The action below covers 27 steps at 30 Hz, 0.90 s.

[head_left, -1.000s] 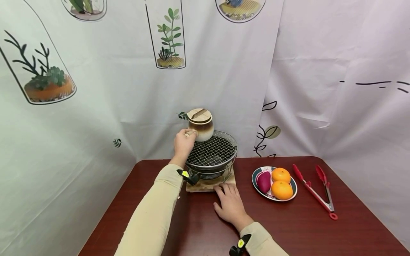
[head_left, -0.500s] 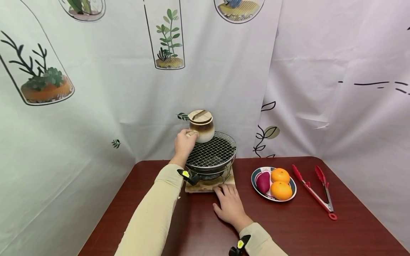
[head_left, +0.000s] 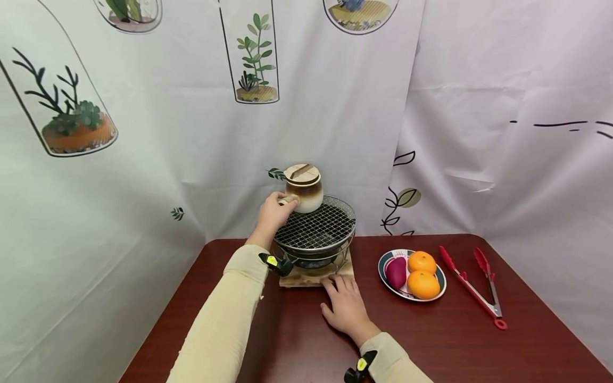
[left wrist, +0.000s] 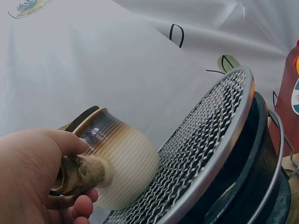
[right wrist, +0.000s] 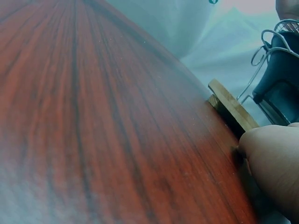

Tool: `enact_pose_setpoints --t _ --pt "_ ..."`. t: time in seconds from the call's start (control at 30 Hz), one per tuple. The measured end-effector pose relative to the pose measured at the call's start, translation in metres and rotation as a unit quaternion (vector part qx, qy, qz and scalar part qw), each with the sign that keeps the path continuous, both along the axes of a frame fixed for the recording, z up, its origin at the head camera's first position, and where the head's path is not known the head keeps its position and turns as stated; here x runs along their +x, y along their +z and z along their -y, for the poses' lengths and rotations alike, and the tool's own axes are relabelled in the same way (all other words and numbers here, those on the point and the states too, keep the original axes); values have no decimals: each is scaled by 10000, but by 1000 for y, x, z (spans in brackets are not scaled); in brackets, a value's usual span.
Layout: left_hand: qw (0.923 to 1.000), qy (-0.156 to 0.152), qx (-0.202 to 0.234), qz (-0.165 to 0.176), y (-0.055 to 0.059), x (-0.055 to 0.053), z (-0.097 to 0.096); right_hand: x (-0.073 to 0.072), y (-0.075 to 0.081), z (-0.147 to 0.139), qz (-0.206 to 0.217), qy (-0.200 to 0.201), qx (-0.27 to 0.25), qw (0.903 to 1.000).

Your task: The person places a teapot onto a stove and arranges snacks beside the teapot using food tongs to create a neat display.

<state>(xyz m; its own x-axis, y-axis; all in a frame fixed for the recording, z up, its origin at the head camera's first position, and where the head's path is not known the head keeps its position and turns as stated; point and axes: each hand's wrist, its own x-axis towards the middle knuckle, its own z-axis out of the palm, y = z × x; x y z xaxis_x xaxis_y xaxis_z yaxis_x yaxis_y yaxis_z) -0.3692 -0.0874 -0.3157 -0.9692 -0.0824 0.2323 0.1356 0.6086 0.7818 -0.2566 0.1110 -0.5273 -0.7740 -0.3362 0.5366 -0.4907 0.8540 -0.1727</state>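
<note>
Your nearer left hand (head_left: 275, 213) grips the handle (left wrist: 88, 173), pot (head_left: 307, 198) just rightward over the grill (head_left: 322, 229); right hand (head_left: 346, 309), fingers loose, at board (head_left: 299, 279).

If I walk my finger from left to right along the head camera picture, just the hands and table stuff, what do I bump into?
Left hand, lidded pot, right hand, purple thing, two oranges, red tongs.

Two hands (head_left: 276, 213) (head_left: 346, 306), one pot (head_left: 306, 191), one grill (head_left: 320, 227), one plate (head_left: 382, 271), two oranges (head_left: 422, 262) (head_left: 423, 285), one pair of tongs (head_left: 479, 296)
</note>
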Motion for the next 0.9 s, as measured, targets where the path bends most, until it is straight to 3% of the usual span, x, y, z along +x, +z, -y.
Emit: enact_pose_setpoints --t 0.5,0.7,0.9 --pt "9968 368 237 -662 -6 1 8 0 0 -1 -26 -57 25 10000" --pt "9959 298 361 -776 -9 -3 13 1 0 0 0 -76 32 10000" --pt "9953 39 760 -600 -9 -6 21 1 -1 1 4 -105 47 9999"
